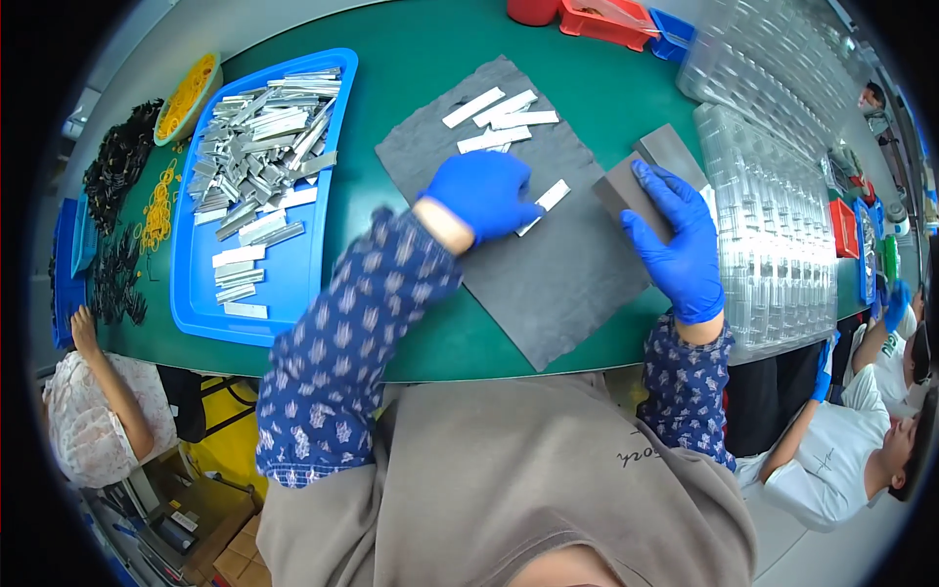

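Observation:
My left hand (481,193), in a blue glove, is over a dark grey sheet (543,293). Its fingers are curled, with the tips at a flat silvery metal strip (555,196) that lies on the sheet. Part of that strip is hidden under the fingers. In my right hand (682,245), also gloved in blue, is a grey rectangular block (620,186), tilted at the sheet's right edge. A second grey block (669,152) lies just beyond it. Several more metal strips (494,138) are spread on the far part of the sheet.
A blue tray (303,328) heaped with metal pieces stands left. Beyond it are yellow bands (156,210) and black parts (119,161). Stacked clear plastic trays (778,235) stand right; a red bin (606,22) is at the back. Other people sit at both sides.

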A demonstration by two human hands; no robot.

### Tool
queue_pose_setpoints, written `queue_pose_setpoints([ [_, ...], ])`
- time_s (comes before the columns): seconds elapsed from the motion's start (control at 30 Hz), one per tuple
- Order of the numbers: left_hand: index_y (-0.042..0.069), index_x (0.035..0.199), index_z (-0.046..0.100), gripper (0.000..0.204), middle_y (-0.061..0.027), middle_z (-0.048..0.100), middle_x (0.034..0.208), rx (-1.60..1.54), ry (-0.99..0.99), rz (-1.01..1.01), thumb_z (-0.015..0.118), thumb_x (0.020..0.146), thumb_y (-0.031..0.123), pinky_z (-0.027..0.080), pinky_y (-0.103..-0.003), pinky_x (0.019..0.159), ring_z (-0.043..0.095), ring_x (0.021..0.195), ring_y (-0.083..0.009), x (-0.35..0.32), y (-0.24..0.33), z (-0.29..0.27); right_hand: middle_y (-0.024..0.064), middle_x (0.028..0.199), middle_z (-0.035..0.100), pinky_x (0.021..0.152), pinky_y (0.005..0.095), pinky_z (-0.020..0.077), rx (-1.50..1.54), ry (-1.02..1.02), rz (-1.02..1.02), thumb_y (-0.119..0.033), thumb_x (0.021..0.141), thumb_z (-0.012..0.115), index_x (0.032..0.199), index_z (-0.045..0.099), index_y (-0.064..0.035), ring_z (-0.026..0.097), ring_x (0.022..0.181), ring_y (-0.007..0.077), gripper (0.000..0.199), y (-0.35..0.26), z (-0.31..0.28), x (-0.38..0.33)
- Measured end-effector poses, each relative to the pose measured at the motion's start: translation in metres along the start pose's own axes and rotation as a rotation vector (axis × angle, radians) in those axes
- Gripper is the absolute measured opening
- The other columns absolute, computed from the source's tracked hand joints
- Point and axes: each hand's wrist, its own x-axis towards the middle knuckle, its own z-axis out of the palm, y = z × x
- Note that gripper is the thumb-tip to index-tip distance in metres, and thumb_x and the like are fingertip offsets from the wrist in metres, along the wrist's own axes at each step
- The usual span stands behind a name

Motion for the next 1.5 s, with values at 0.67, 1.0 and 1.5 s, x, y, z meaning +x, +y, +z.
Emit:
queue_pose_setpoints([
  [0.67,0.008,0.077,0.063,0.017,-0.0110,0.061,0.073,-0.188,0.327,-0.066,0.068,0.076,0.025,0.049,-0.044,0.064,0.061,0.072,-0.0315,-0.045,0.003,0.044,0.0191,0.123,0.059,0.099,0.0400,0.0429,-0.021,0.088,0.062,-0.019,0.079,0.073,0.129,0.059,-0.0078,0.056,0.113,0.0341,0.054,0.015,0.040,0.012],
  [1.0,0.008,0.076,0.062,0.018,-0.0124,0.060,0.073,-0.149,0.425,-0.009,0.067,0.078,0.025,0.047,-0.045,0.064,0.060,0.069,-0.0328,-0.043,0.006,0.051,0.0258,0.122,0.054,0.088,0.0448,0.0449,-0.444,0.009,-0.055,-0.031,0.082,0.066,0.134,0.055,-0.0217,0.056,0.103,0.0405,0.055,-0.017,0.060,0.026],
  [1.5,0.007,0.072,0.062,0.020,-0.0107,0.060,0.069,-0.165,0.457,0.018,0.071,0.077,0.025,0.047,-0.042,0.060,0.060,0.066,-0.0308,-0.040,0.001,0.058,0.0255,0.123,0.053,0.089,0.0449,0.0445,-0.416,-0.087,-0.168,-0.033,0.079,0.069,0.136,0.054,-0.0232,0.054,0.106,0.0389,0.060,-0.040,0.076,0.013],
])
